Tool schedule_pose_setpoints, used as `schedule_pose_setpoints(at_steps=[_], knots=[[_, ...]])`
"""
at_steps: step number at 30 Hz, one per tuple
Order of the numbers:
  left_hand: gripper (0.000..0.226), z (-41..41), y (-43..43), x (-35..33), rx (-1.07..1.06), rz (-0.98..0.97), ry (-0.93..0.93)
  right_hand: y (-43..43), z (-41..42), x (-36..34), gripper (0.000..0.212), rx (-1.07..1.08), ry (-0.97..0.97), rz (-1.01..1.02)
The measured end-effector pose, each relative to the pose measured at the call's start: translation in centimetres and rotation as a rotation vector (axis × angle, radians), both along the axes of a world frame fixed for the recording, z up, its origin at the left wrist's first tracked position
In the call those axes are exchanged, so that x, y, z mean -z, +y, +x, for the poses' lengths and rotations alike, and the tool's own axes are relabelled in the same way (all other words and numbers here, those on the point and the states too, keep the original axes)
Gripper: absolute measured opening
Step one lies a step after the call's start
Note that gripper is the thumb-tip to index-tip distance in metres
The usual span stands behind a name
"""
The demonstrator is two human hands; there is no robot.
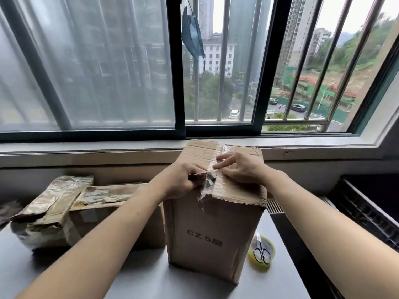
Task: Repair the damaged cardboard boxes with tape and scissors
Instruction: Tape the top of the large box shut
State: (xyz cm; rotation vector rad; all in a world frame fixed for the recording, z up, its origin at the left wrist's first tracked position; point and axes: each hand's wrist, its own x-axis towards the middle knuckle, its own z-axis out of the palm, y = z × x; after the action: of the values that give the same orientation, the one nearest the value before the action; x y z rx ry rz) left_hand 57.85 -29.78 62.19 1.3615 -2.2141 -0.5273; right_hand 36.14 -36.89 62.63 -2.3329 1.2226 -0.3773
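A tall brown cardboard box point(207, 234) marked "CZ 5" stands upright on the grey table, its top flaps ragged. A strip of clear tape point(210, 180) runs over the top seam and hangs crumpled down the front. My left hand point(183, 180) grips the left top flap at the seam. My right hand point(239, 167) pinches the tape on the seam with thumb and fingers. A yellowish roll of clear tape point(268, 264) lies flat on the table right of the box. Grey-handled scissors point(261, 249) rest on top of the roll.
Two battered boxes lie left of the tall one: a crushed, tape-wrapped box point(49, 214) and a flatter box point(112, 203) behind it. The window sill point(108, 147) runs along the back. A dark crate point(367, 203) sits at the right, past the table edge.
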Motion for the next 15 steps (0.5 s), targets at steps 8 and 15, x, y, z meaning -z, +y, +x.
schedule_pose_setpoints(at_steps=[8, 15], knots=[[0.028, -0.1, -0.3, 0.1, -0.015, 0.106, -0.03, -1.1, -0.1, 0.3, 0.035, 0.003, -0.057, 0.021], [0.031, 0.4, 0.3, -0.6, -0.083, 0.13, 0.164, -0.4, 1.7, 1.5, 0.017, -0.076, -0.112, -0.055]])
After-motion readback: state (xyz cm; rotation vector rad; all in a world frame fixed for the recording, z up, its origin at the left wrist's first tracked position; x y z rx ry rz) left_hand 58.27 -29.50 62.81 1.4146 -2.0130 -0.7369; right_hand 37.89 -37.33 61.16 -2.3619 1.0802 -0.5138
